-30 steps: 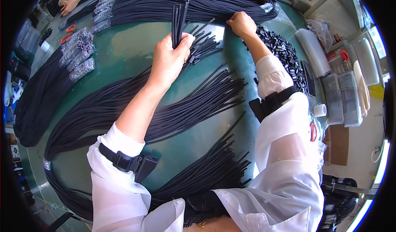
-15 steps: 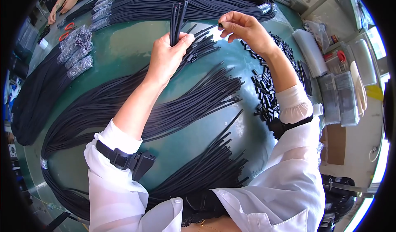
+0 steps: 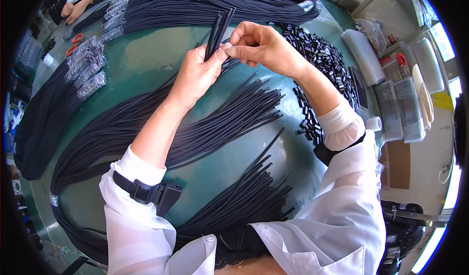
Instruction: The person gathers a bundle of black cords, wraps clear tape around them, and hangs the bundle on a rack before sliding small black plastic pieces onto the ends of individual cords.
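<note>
While left hand grips black cords, right hand pinches their ends.
Loosened grip could drop them among loose cords mid-table.

black cords, green table, white sleeves

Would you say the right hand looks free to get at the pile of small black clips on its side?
Probably yes: the clips lie just beside the right hand with nothing between, though its fingertips are pinching at the cords.
</note>
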{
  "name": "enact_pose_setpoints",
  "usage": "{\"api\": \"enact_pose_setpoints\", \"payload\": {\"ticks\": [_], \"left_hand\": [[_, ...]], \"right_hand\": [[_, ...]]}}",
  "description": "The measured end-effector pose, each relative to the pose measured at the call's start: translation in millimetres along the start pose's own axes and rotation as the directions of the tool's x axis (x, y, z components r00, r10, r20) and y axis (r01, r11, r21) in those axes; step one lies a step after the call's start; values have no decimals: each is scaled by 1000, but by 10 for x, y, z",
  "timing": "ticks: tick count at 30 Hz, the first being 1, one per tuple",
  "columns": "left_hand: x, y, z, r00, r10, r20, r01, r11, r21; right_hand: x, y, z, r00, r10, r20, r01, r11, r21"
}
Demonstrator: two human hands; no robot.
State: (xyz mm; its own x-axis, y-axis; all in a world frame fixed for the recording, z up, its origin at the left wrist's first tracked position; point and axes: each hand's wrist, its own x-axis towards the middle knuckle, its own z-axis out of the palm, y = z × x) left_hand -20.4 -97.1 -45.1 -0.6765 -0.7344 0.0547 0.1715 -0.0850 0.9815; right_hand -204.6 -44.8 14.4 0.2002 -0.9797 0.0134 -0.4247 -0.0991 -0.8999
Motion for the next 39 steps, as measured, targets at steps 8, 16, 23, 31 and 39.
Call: {"api": "enact_pose_setpoints", "payload": {"ticks": [8,16,23,31,39], "left_hand": [[119,-46,-48,817,499,-288,-334,818,468],[59,-3,60,917,183,-355,-171,983,67],[43,65,92,966,74,-249,-44,991,126],[14,49,57,967,33,-251,-20,998,51],[44,-2,76,973,88,-213,-63,990,122]], "right_hand": [[69,336,-534,955,-11,-296,-81,952,-296],[229,699,-813,835,245,-492,-550,399,-734],[332,974,-875,924,124,-361,-376,460,-804],[347,694,-648,937,244,-248,-302,926,-227],[89,126,-389,959,175,-223,-49,878,475]]}}
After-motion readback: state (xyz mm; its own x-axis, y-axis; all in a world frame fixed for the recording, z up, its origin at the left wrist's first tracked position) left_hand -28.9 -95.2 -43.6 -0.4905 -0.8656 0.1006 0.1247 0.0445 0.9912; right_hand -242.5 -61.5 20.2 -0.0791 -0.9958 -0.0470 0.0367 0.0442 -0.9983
